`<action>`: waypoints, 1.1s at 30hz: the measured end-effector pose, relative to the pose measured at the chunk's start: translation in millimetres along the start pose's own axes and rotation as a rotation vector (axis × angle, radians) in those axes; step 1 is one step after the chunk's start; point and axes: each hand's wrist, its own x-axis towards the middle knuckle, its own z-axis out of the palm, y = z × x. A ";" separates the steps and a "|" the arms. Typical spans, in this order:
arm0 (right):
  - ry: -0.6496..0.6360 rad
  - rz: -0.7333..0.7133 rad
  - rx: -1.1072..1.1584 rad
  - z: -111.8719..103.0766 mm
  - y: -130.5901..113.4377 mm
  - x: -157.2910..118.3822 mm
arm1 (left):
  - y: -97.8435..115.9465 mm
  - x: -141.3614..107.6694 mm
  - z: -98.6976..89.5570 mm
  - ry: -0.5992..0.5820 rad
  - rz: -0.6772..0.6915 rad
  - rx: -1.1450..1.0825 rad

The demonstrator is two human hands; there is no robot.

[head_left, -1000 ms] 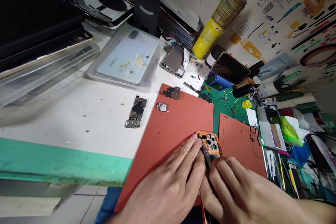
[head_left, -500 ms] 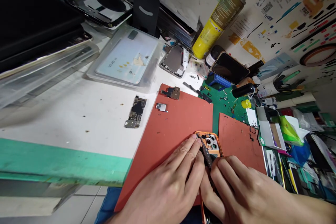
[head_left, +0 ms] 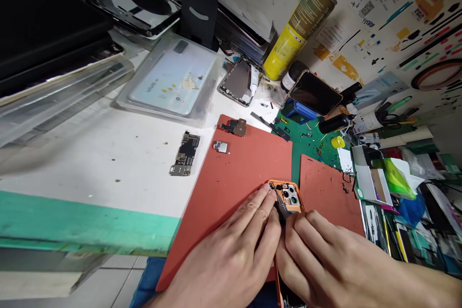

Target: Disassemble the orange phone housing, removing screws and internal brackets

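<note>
An orange phone housing (head_left: 302, 198) with its camera rings showing lies on the red mat, largely covered by both hands. My left hand (head_left: 231, 245) reaches in from the left, holding the housing with its fingertips pressed at the upper left corner; its thumb is hidden. In my right hand (head_left: 317, 255), closed fingers grip dark tweezers (head_left: 282, 207) with a textured grip. Their tip points to the corner by my left fingertips. Whether they pinch anything there is too small to tell.
Beyond my hands on the red mat (head_left: 249, 163) lie a camera module (head_left: 236, 127) and a small metal part (head_left: 220, 147). A circuit board (head_left: 186, 154) rests on the white tabletop. Behind stand a spray can (head_left: 303, 19) and a propped phone (head_left: 316, 92); tools crowd the right.
My right hand has shifted slightly up and left, with the tweezers leaning a little more to the side and less of them showing. My left hand keeps its place on the housing.
</note>
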 end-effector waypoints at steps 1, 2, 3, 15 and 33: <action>0.002 0.001 0.004 0.5 -0.2 -0.1 | 0.2 -0.1 0.1 -0.001 -0.003 0.002; 0.003 0.004 0.006 0.7 -0.3 -0.1 | 0.4 -0.3 0.1 -0.003 -0.004 0.001; 0.000 0.008 0.004 0.8 -0.4 -0.1 | 0.7 -0.6 0.0 -0.009 -0.005 -0.002; 0.016 0.015 -0.006 0.7 2.1 1.3 | 0.4 -1.9 -1.6 -0.061 0.024 0.008; 0.031 0.018 0.005 -0.8 4.8 0.1 | 0.6 -1.5 -3.0 -0.052 -0.001 -0.004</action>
